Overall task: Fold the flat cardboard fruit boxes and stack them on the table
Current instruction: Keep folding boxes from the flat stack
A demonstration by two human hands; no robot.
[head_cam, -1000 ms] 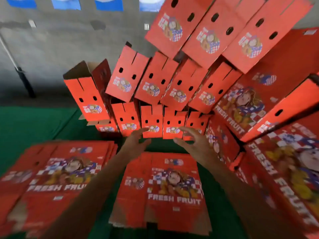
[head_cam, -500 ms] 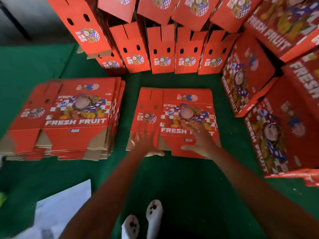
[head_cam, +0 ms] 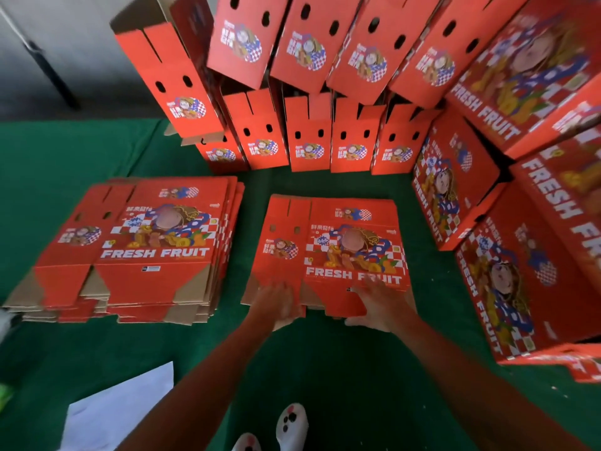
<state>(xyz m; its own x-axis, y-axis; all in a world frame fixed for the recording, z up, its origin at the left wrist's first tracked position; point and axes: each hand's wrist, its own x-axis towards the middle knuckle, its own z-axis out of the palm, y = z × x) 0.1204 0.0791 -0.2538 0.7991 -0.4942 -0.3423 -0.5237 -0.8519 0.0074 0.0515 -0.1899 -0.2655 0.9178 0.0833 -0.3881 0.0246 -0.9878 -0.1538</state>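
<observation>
"FRESH FRUIT" on flat box (head_cam: 338,252)

Even, fairly bright light, soft shadows only, no hard glare on the red cardboard. Strong wide-angle bowing toward the edges, worst on the folded boxes (head_cam: 533,281) at right. Both hands are motion-smeared, the left hand (head_cam: 279,304) most.

Flat box (head_cam: 335,252) under both hands: corrugated cardboard, printed red face with slight sheen, raw brown matt board at flap edges. Stack (head_cam: 136,252) left of the left hand (head_cam: 279,304): same. Cloth (head_cam: 325,362) below the hands: green, matt, felt-like nap. Paper (head_cam: 123,415) near the left forearm: white, smooth, matt.
</observation>
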